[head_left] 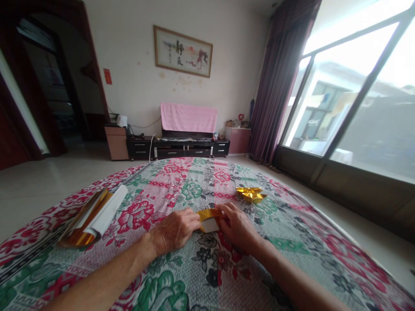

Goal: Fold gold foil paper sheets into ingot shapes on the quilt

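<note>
A small sheet of gold foil paper [208, 213], partly folded over with its white back showing, lies low over the flowered tablecloth between my hands. My left hand [177, 228] pinches its left edge, fingers closed. On its right edge, my right hand [238, 226] grips with thumb and fingers together. Just beyond my right hand sit shiny folded gold paper pieces [252, 195], close together and shaped like ingots. To the left of my left hand lies a stack of curled gold and white paper sheets [92, 218].
The round table wears a red, green and grey flowered tablecloth [162, 280]. Across the room a low black cabinet [184, 149] carries something draped in a pink cloth [189, 117]. A purple curtain [270, 86] and a large window [356, 95] stand at the right.
</note>
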The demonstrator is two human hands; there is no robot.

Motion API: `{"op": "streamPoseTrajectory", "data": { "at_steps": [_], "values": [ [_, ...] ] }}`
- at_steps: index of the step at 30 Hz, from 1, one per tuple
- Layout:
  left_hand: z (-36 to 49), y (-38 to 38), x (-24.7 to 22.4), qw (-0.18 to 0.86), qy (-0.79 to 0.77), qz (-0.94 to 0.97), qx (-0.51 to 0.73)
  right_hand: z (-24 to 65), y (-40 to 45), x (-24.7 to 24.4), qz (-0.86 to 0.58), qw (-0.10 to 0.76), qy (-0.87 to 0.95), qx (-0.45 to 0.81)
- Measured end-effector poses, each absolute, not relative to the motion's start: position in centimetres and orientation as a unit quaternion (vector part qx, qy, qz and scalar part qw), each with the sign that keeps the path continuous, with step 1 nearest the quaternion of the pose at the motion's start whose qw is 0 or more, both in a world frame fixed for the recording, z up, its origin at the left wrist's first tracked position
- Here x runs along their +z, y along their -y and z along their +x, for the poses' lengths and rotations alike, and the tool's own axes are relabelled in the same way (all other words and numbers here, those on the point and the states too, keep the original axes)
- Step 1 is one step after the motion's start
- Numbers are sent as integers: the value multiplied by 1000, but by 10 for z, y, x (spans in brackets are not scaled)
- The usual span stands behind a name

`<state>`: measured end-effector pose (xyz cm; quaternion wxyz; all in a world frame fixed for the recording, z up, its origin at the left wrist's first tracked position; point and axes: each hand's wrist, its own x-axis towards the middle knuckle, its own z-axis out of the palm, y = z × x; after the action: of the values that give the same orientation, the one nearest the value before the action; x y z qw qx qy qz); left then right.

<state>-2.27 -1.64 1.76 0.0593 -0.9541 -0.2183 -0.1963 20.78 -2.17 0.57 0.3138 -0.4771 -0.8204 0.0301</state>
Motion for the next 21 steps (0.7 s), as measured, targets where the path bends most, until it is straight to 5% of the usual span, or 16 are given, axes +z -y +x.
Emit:
{"op": "streamPoseTrajectory", "data": {
  "at_steps": [21],
  "values": [
    [-20, 16, 16, 35, 273, -939, -204, 202, 29, 32, -403, 167, 899, -25]
  ]
}}
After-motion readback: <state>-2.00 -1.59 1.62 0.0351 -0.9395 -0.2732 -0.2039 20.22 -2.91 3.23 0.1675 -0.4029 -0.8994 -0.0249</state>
